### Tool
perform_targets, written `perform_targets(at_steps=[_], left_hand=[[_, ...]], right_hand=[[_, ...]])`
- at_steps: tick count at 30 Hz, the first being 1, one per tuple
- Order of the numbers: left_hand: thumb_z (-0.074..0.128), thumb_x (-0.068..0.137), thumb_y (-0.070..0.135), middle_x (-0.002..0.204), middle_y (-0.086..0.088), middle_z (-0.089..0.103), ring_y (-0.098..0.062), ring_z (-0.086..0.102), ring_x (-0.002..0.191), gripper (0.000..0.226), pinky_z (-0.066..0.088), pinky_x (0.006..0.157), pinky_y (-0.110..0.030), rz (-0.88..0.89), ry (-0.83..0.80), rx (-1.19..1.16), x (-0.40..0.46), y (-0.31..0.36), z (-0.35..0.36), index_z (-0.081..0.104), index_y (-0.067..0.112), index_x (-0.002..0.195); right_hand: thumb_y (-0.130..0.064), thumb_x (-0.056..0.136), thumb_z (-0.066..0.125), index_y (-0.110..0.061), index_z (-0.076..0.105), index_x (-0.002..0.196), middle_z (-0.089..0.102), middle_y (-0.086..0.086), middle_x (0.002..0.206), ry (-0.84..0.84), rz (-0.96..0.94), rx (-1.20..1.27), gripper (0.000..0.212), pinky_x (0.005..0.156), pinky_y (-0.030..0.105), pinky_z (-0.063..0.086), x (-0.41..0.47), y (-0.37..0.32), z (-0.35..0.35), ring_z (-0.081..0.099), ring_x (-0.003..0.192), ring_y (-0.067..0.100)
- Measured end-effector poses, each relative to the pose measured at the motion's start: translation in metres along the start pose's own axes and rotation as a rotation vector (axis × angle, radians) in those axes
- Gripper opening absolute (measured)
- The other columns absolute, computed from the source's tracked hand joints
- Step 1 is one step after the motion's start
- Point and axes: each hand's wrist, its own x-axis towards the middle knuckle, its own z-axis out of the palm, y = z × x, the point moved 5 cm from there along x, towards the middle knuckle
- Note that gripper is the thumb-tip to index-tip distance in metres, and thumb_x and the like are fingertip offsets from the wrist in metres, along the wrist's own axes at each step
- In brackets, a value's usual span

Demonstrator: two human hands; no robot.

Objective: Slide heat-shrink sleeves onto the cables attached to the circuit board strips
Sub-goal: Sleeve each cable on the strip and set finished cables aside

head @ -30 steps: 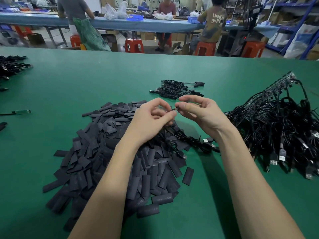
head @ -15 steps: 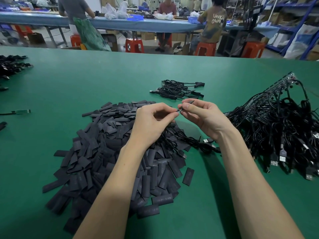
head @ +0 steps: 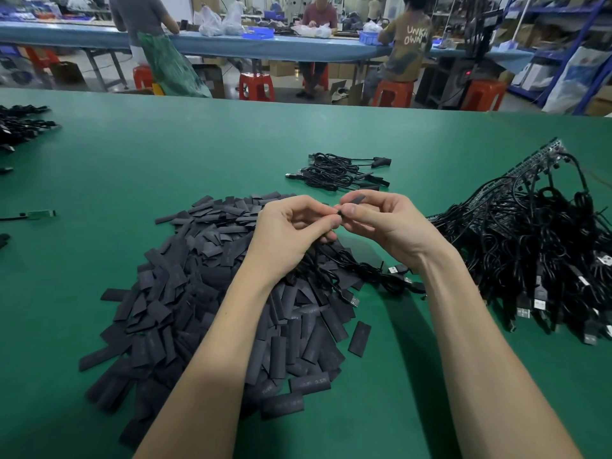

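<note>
sleeve (head: pixel 357 199) in right grip (head: pixel 381 220), cable (black) (head: pixel 334 270) left

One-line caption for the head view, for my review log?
Left hand and right hand pinch a heat-shrink sleeve and cable end above the sleeve pile on the green table.

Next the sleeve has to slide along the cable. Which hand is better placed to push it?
Right. The right hand already pinches the sleeve, while the left hand pinches the cable end.

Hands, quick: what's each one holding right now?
Left hand: pinched shut on the black cable.
Right hand: pinched shut on a heat-shrink sleeve.
</note>
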Motion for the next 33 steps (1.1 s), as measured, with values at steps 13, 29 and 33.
perform_targets(at_steps=[13, 29, 33], left_hand=[[0.082, 0.083, 0.012, 0.08, -0.008, 0.078, -0.024, 0.078, 0.076, 0.01, 0.061, 0.073, -0.029, -0.035, 0.133, -0.036, 0.003, -0.002, 0.001, 0.073, 0.01, 0.086], [0.081, 0.084, 0.006, 0.071, -0.01, 0.076, -0.023, 0.077, 0.071, 0.012, 0.06, 0.066, -0.027, -0.097, 0.213, -0.02, 0.0, 0.002, 0.007, 0.07, 0.006, 0.081], [0.08, 0.084, 0.004, 0.071, -0.011, 0.075, -0.024, 0.077, 0.07, 0.013, 0.06, 0.065, -0.026, -0.115, 0.221, -0.001, -0.002, -0.001, 0.003, 0.069, 0.008, 0.078]], right_hand=[[-0.012, 0.087, 0.077, -0.018, 0.07, 0.118, 0.077, 0.017, 0.098, 0.167, -0.182, -0.017, 0.032, 0.076, 0.026, 0.057, 0.006, -0.001, 0.002, 0.073, 0.082, 0.022], [-0.004, 0.091, 0.071, -0.008, 0.07, 0.115, 0.076, 0.017, 0.096, 0.227, -0.193, 0.105, 0.024, 0.071, 0.027, 0.059, 0.01, 0.008, 0.006, 0.07, 0.077, 0.024], [-0.004, 0.086, 0.076, -0.017, 0.075, 0.109, 0.076, 0.018, 0.097, 0.214, -0.201, 0.077, 0.027, 0.075, 0.03, 0.059, 0.01, 0.01, 0.01, 0.069, 0.081, 0.024]])
